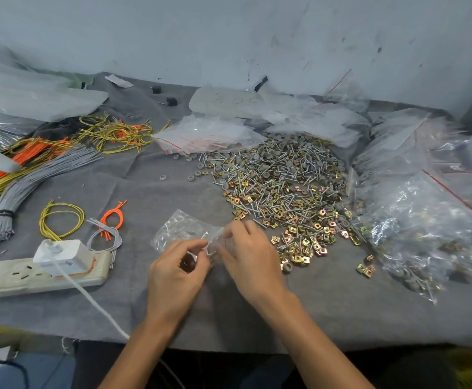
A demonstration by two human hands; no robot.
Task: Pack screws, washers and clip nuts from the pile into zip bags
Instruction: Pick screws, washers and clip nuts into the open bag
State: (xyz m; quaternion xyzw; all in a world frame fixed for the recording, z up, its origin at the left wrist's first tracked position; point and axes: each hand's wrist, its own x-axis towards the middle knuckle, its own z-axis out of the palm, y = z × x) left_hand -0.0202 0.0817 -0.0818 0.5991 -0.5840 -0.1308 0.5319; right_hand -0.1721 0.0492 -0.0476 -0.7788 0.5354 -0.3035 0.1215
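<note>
My left hand and right hand pinch the mouth of the small zip bag between them. The pile of screws, washers and clip nuts lies just beyond my right hand. I'd keep that mouth level.

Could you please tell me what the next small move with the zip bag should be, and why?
Probably pull the zip bag open at its mouth: the left hand and right hand both pinch its near edge, it looks nearly flat, and the pile lies just to its right.
</note>
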